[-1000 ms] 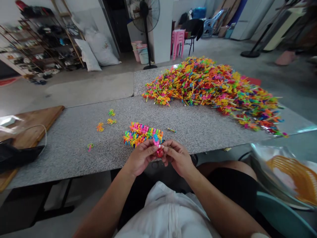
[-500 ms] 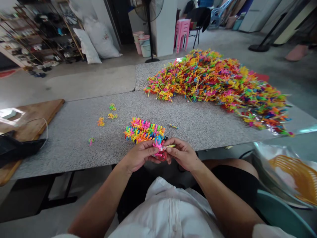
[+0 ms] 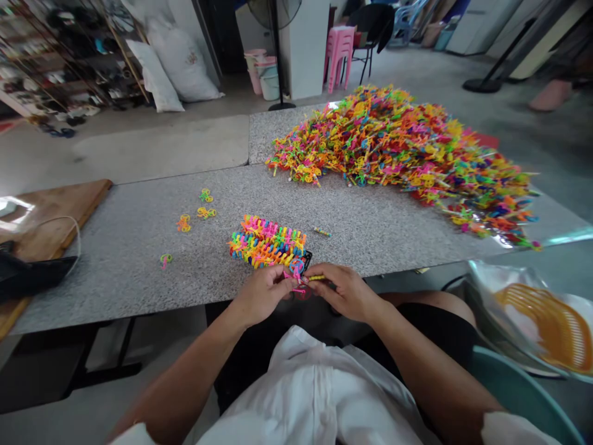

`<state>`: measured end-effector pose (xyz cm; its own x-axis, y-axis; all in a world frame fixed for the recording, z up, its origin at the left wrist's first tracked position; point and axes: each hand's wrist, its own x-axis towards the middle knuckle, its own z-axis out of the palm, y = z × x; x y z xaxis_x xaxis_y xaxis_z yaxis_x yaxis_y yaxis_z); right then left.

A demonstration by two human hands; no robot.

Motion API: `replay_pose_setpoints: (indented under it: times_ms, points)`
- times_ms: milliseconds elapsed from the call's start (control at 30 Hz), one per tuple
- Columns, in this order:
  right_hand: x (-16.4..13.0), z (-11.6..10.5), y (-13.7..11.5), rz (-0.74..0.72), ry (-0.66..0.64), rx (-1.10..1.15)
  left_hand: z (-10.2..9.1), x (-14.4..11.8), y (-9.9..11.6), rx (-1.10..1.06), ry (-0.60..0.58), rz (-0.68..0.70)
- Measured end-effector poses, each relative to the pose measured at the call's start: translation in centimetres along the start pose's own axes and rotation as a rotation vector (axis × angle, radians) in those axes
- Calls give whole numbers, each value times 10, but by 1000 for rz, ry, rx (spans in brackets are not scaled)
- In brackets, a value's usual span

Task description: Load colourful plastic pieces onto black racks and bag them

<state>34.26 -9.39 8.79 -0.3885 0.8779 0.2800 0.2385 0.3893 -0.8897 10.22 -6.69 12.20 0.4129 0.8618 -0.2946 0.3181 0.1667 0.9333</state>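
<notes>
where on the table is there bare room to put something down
The speckled grey stone table is bare between the small neat stack of colourful plastic pieces and the big loose heap of colourful plastic pieces, and left of the few stray plastic loops. It is crowded at the heap and around both hands.

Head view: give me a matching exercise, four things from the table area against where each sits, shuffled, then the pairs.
Things:
1. big loose pile of coloured plastic pieces
2. small neat row of coloured pieces
3. orange basket
4. wooden board

Places:
A. off the table, at the person's right side
B. far right part of the table
C. left end of the table
D. on the table just beyond the left hand and right hand

Pairs: 1-B, 2-D, 3-A, 4-C
</notes>
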Motion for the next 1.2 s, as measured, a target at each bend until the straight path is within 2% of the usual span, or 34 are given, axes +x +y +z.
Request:
replay_pose_setpoints:
  times_ms: [167,267,333,433,533,633,733,900,1200]
  points:
    - [-5,1,10,-67,-8,-105,4,2,21,172,31,121]
    - [-4,-2,22,-16,65,-192,1,0,23,186,132,167]
    - [-1,-6,38,125,202,-203,-10,-3,16,154,249,196]
    - [11,-8,68,412,361,-102,-37,-6,-4,129,487,216]
    - [28,2,94,553,359,59,-64,-5,-29,282,778,234]
    - [42,14,108,570,277,35,-79,1,-58,446,936,260]
    - [49,21,113,523,208,-97,-84,9,-86,453,958,249]
    - [50,23,113,421,196,-254,-82,22,-120,347,881,139]
    - [46,27,110,287,87,-446,-76,30,-131,272,849,148]
